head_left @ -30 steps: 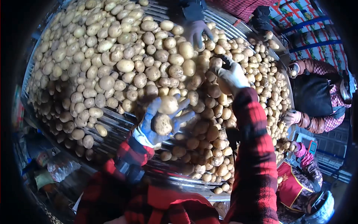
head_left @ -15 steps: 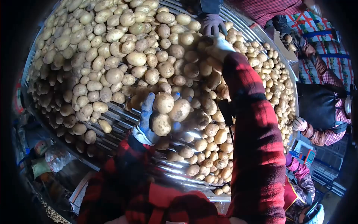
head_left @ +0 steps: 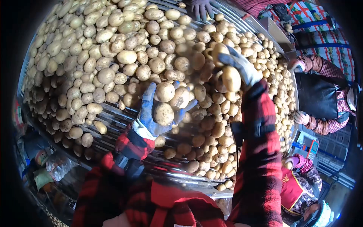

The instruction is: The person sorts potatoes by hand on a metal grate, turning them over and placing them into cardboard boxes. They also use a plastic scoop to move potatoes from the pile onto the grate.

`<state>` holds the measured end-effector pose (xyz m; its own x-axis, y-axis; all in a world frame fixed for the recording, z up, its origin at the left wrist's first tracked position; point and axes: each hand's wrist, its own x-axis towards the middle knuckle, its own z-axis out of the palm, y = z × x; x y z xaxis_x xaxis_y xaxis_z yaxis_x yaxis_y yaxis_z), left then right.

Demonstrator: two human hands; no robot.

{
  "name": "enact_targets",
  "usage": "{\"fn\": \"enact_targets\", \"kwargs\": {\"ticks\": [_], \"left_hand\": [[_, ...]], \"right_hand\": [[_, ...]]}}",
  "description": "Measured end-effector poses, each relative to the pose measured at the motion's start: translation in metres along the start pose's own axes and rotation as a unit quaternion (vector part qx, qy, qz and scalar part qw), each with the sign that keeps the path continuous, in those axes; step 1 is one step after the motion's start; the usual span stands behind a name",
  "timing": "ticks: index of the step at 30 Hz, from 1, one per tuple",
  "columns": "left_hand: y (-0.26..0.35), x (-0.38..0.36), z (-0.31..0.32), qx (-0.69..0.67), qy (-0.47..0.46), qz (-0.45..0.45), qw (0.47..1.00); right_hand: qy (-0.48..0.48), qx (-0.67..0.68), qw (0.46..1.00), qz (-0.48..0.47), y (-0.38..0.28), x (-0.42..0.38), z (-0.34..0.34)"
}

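Three potatoes (head_left: 166, 104) sit cupped in the gloved left hand (head_left: 159, 113), fingers curled up around them, raised just above the pile near the table's close edge. The gloved right hand (head_left: 238, 68) grips a single potato (head_left: 231, 78) farther in, over the heap. Bare metal bars (head_left: 117, 123) show along the near rim. A co-worker's hand (head_left: 202, 6) rests at the far edge.

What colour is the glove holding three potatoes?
Blue, with a white cuff: the left hand cradling tan potatoes, head view.
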<state>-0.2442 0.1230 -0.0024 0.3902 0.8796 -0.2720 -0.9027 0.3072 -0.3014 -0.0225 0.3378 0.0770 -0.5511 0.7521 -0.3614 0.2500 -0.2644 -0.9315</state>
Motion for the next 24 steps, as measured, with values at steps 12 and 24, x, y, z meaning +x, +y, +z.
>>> {"fn": "enact_targets", "kwargs": {"ticks": [12, 24], "left_hand": [[0.000, -0.011, 0.000, 0.075, 0.040, -0.025, 0.996], [-0.066, -0.070, -0.006, 0.126, 0.209, -0.231, 0.942]], "right_hand": [[-0.053, 0.040, 0.998, -0.008, 0.046, -0.058, 0.022], [0.049, 0.642, 0.754, 0.131, 0.180, -0.360, 0.202]]}}
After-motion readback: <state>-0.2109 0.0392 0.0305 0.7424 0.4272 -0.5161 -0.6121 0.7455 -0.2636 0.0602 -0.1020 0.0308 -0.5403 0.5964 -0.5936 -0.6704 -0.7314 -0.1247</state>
